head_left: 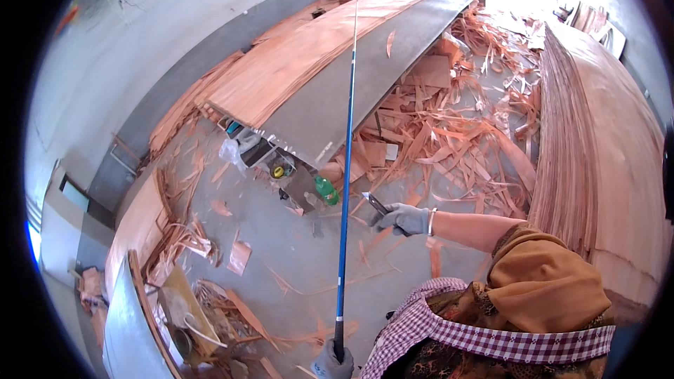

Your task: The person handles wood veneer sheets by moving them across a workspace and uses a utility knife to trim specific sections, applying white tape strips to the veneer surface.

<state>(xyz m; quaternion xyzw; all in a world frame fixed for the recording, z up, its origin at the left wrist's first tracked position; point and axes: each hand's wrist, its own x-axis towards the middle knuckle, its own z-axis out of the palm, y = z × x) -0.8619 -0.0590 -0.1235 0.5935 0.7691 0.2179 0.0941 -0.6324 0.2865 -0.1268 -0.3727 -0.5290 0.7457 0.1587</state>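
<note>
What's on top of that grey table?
Stacked wood sheets lie along its left side, and a loose scrap on the grey tabletop. What's beneath the sheets is covered.

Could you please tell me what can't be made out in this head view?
All in the head view:
- Left hand: its lower part is cut off by the bottom edge.
- Dark knife-like tool: its rear part is partly hidden by the gloved fingers of the right hand.
- Blue pole: its far tip is too thin to make out clearly.
- Small yellow thing by the grey board: too small to identify.
</note>
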